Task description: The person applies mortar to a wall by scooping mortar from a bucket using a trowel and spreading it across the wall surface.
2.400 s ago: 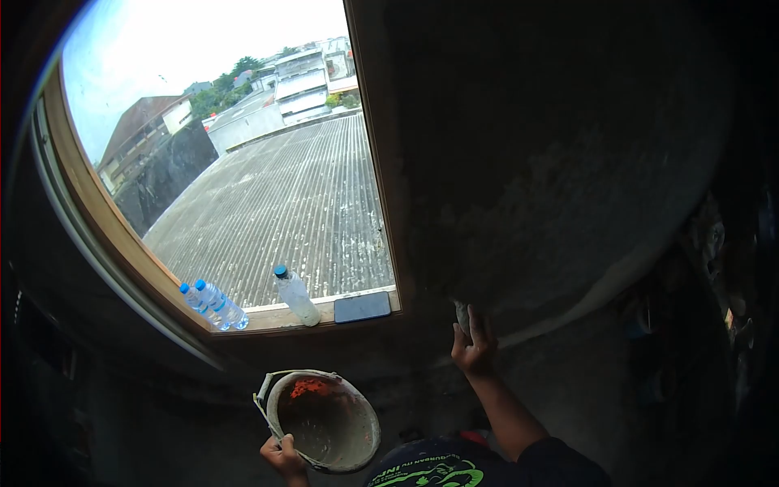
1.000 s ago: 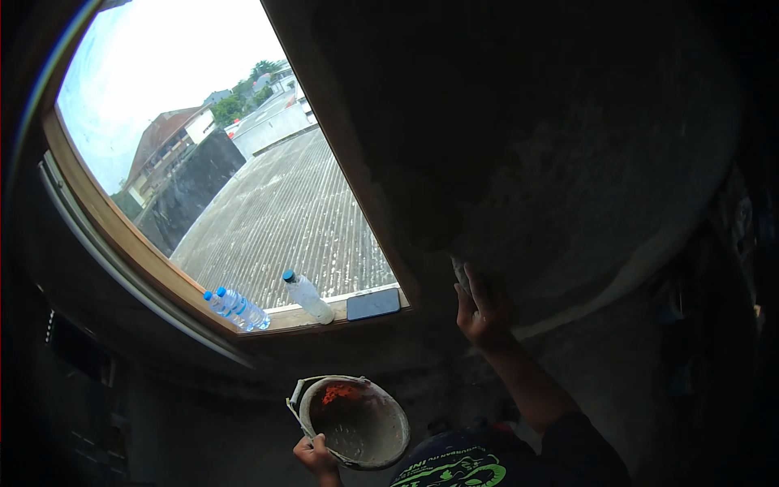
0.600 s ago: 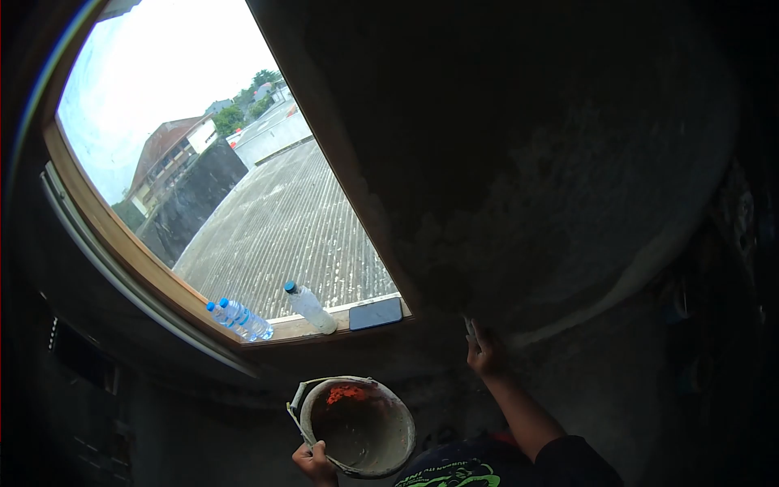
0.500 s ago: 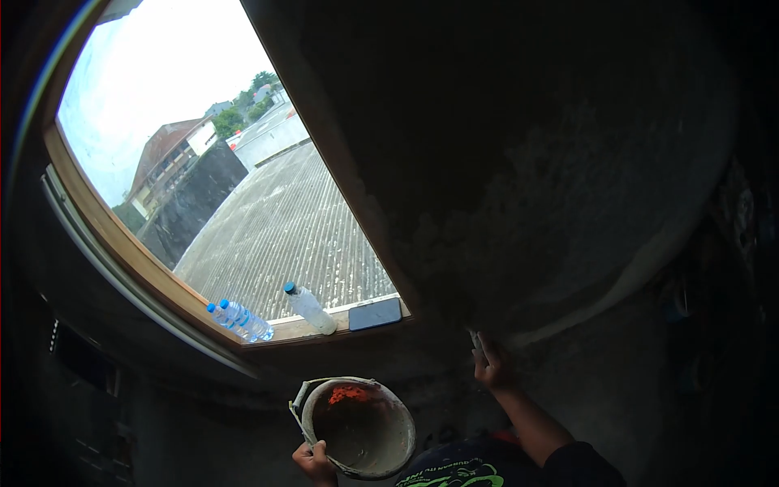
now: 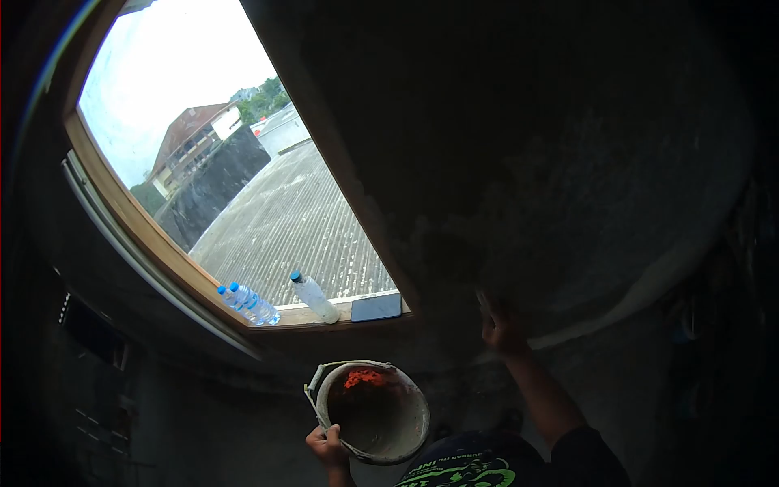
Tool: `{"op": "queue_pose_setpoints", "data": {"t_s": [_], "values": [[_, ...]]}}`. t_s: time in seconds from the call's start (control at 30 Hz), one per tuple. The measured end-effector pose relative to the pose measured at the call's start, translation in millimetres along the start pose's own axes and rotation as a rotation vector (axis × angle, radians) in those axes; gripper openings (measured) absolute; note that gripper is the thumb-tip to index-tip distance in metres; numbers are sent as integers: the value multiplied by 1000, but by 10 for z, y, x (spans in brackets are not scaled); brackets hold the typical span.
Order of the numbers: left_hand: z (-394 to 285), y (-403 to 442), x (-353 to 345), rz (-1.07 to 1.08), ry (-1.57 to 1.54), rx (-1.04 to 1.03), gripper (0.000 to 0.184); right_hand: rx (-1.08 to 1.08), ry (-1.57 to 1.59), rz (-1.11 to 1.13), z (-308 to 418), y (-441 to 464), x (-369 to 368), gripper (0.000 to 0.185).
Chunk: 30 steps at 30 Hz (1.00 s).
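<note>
My left hand (image 5: pixel 326 443) grips the rim of a grey, mortar-stained bucket (image 5: pixel 419 414) at the lower middle, with the thumb over the edge. The bucket tilts so that its inside shows, with an orange-red patch near the top and a pale handle at its left. My right hand (image 5: pixel 504 329) is raised against the dark wall (image 5: pixel 568 211), right of the window corner. Its fingers are closed around a thin, greyish object that is too dark to name.
A wooden window frame (image 5: pixel 146 227) stands at the left. On its sill are two blue-capped water bottles (image 5: pixel 253 307), a cloudy bottle (image 5: pixel 316 300) and a dark phone-like slab (image 5: pixel 376 308). A corrugated roof (image 5: pixel 296 235) lies outside.
My right hand has dropped from the wall and risen again, still holding the thin object. The bucket stays in my left hand and sits farther right in view. The view has shifted.
</note>
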<state>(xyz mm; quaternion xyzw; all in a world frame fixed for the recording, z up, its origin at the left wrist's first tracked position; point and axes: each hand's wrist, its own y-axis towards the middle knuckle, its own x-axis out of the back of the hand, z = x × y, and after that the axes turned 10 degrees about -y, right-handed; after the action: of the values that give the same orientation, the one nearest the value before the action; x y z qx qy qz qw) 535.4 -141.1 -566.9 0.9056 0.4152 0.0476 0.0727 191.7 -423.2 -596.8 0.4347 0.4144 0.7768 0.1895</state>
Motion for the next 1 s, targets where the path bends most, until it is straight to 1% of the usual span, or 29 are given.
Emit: {"op": "queue_pose_setpoints", "data": {"t_s": [0.07, 0.13, 0.17, 0.23, 0.27, 0.33, 0.4, 0.43, 0.47, 0.5, 0.57, 0.6, 0.63, 0.7, 0.8, 0.83, 0.87, 0.9, 0.93, 0.97, 1.0], "values": [[-64, -110, -64, -16, -45, 10, 27, -5, -33, 91, -241, -528, -33, 45], [-74, -193, -106, -48, -41, 17, 27, 3, -67, 287, -433, -902, 94, 42], [-72, -211, -121, -64, -33, 18, 27, 16, -60, 286, -436, -947, 129, 42], [-56, -234, -170, -76, -47, 2, 26, -1, 80, 208, -394, -893, 291, 41], [-48, -256, -180, -72, -50, -7, 26, 6, 87, 210, -349, -766, 330, 41], [-40, -251, -236, -84, -24, -14, 26, 71, 165, 13, -198, -282, 359, 50], [-99, -265, -286, -78, 45, -21, 25, 75, 185, -57, 31, 289, 464, 47], [-137, -272, -349, -84, 52, -40, 26, 74, 189, -58, 154, 593, 576, 44], [-155, -281, -370, -77, 45, -35, 27, 110, 220, -91, 180, 785, 548, 48], [-181, -277, -389, -67, 36, -36, 27, 104, 233, -91, 213, 904, 522, 48], [-239, -300, -424, -62, 46, -50, 29, 85, 156, -53, 273, 1031, 484, 54], [-257, -311, -446, -60, 39, -50, 29, 84, 143, -68, 261, 1019, 438, 60], [-267, -296, -457, -55, 29, -52, 29, 83, 145, -73, 221, 938, 370, 60], [-249, -296, -442, -45, 29, -61, 27, 69, 15, -10, 68, 585, 234, 62], [-222, -310, -426, -37, -57, -19, 21, 14, 42, 90, -194, -98, 141, 58], [-185, -286, -401, -44, -63, -11, 21, -17, 74, 126, -267, -329, 163, 56], [-125, -257, -376, -40, -75, -30, 21, -3, 73, 139, -321, -565, 237, 56], [-93, -288, -367, -44, -85, -43, 21, -72, 96, 214, -369, -793, 335, 54], [-222, -317, -437, -50, -90, -43, 22, -136, 121, 303, -414, -934, 431, 51], [-354, -344, -490, -47, -70, -51, 24, -107, 132, 355, -437, -1011, 544, 51], [-345, -352, -473, -48, -52, -62, 27, -168, 236, 390, -442, -1080, 689, 51]]}}
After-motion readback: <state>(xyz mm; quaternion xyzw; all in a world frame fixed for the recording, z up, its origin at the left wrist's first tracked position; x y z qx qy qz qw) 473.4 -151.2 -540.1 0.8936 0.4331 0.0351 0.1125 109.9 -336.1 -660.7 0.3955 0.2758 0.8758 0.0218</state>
